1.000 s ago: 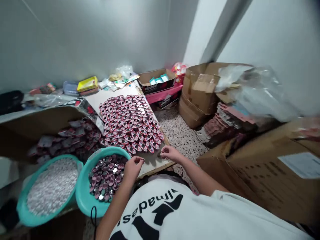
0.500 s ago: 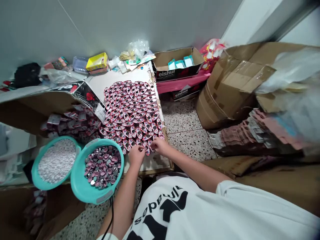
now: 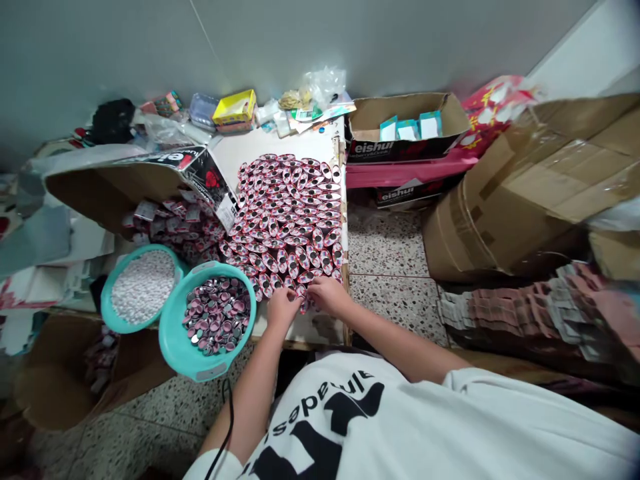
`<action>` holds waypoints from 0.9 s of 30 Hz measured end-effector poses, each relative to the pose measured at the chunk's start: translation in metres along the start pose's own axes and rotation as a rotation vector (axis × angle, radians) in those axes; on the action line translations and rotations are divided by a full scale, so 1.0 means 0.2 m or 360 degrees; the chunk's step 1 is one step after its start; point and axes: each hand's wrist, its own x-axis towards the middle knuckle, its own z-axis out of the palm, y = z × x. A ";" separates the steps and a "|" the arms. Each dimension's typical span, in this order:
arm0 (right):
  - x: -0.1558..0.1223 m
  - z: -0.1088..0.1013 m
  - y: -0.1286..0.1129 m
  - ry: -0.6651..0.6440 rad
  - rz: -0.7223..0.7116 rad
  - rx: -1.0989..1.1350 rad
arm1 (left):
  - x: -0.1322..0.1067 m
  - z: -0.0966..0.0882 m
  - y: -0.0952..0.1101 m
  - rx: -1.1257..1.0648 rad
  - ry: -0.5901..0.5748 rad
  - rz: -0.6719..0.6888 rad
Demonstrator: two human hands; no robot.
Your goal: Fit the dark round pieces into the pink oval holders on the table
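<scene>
Many small red, pink and white printed packets (image 3: 293,220) stand close together in rows on the white tabletop, their oval tops gaping on dark insides. At the front row, my left hand (image 3: 283,308) has its fingers pinched together; what lies in them is too small to make out. My right hand (image 3: 327,295) curls beside it, fingertips closed at a small packet at the front edge of the group. To the left of my left hand sits a turquoise basin (image 3: 173,350) of round pink and silver caps (image 3: 217,317).
Another turquoise basin (image 3: 114,319) holds small white pieces (image 3: 143,287). Behind it, a tipped carton (image 3: 100,190) is heaped with more packets. An open box (image 3: 365,151) with blue-and-white cartons stands beyond the table's right side. Large cardboard boxes (image 3: 465,227) flank the speckled floor.
The view has swung left, so the table appears further right. My hands have come closer together at the front packets, with the left fingertips now near the right ones.
</scene>
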 end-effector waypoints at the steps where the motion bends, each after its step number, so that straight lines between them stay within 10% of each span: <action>1: 0.00 0.00 0.01 -0.0013 -0.0014 -0.0001 | 0.00 0.00 0.00 -0.0022 -0.0002 -0.0010; 27: -0.02 0.05 0.09 0.0016 -0.0153 -0.0003 | 0.00 0.05 -0.02 -0.0290 0.0055 -0.0042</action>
